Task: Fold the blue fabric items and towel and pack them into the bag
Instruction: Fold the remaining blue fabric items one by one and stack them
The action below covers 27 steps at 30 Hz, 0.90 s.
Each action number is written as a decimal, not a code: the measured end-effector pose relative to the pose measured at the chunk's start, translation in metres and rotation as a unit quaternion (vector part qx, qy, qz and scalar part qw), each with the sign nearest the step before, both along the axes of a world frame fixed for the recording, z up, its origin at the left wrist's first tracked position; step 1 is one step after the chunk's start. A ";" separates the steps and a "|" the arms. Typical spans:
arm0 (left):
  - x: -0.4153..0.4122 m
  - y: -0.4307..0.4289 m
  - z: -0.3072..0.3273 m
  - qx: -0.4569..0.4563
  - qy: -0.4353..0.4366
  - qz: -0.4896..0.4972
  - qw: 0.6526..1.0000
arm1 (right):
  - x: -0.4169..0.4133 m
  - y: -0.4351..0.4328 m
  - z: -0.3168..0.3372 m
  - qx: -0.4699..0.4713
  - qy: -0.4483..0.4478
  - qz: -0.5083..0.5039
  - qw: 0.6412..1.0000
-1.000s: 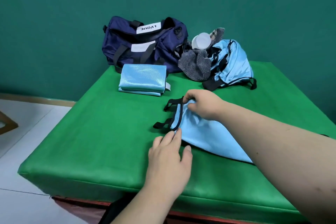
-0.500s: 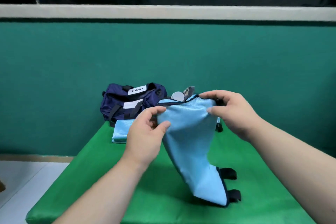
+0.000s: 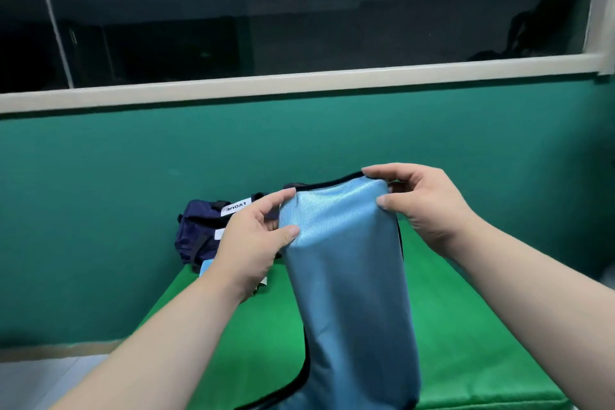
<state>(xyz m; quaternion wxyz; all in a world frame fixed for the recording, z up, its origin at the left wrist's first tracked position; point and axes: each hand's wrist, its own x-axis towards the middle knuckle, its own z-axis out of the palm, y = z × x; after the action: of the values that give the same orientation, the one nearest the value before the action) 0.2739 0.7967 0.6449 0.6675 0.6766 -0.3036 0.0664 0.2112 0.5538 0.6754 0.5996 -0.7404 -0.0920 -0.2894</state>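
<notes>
A light blue fabric item (image 3: 346,280) with black trim hangs upright in front of me above the green table (image 3: 472,336). My left hand (image 3: 256,236) pinches its top left corner between thumb and fingers. My right hand (image 3: 422,206) pinches the top right corner. The navy duffel bag (image 3: 203,226) with a white label sits at the table's far left, partly hidden behind my left hand. A sliver of the folded light blue fabric (image 3: 207,267) shows beside my left wrist. The rest of the table's far side is hidden by the held fabric.
A teal wall (image 3: 100,210) rises behind the table, with a cream sill (image 3: 299,83) and a dark window above it. Pale floor (image 3: 50,373) lies to the left of the table.
Both hands lifted the blue fabric off the table and raised it upright. My view tilted upward, so the window now shows and the other items on the table are out of sight.
</notes>
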 end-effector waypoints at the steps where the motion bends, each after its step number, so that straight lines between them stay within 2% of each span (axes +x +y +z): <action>1: 0.006 -0.003 -0.002 0.003 0.006 -0.003 1.000 | 0.005 -0.003 -0.004 0.003 0.005 -0.003 1.000; 6: 0.045 -0.018 -0.012 0.034 0.032 0.005 0.999 | 0.050 -0.018 -0.029 -0.012 0.058 -0.047 0.997; 9: 0.074 -0.028 0.011 0.039 0.031 0.021 0.999 | 0.085 -0.021 -0.009 -0.031 0.059 -0.076 0.995; 14: 0.109 -0.029 0.092 0.013 -0.074 0.077 0.994 | 0.121 -0.020 0.073 -0.023 -0.055 -0.085 0.995; 17: 0.102 -0.026 0.101 0.034 -0.170 0.122 0.977 | 0.115 -0.016 0.081 -0.009 -0.122 -0.079 0.989; 19: 0.089 -0.023 0.073 0.034 -0.235 0.136 0.962 | 0.102 -0.014 0.055 -0.054 -0.158 -0.094 0.981; 22: 0.075 -0.019 -0.010 0.060 -0.297 0.134 0.944 | 0.080 -0.012 -0.029 -0.214 -0.172 -0.109 0.955; 24: 0.067 -0.016 -0.081 0.088 -0.251 0.126 0.956 | 0.068 -0.010 -0.103 -0.253 -0.141 -0.101 0.952; 27: 0.048 -0.010 -0.181 0.140 -0.108 0.113 0.978 | 0.050 -0.005 -0.209 -0.209 -0.029 -0.085 0.974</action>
<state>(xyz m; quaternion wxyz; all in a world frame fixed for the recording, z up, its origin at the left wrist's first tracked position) 0.3219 0.7868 0.4641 0.5172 0.7822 -0.3024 0.1708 0.2613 0.5487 0.4662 0.4019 -0.8459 -0.1044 -0.3347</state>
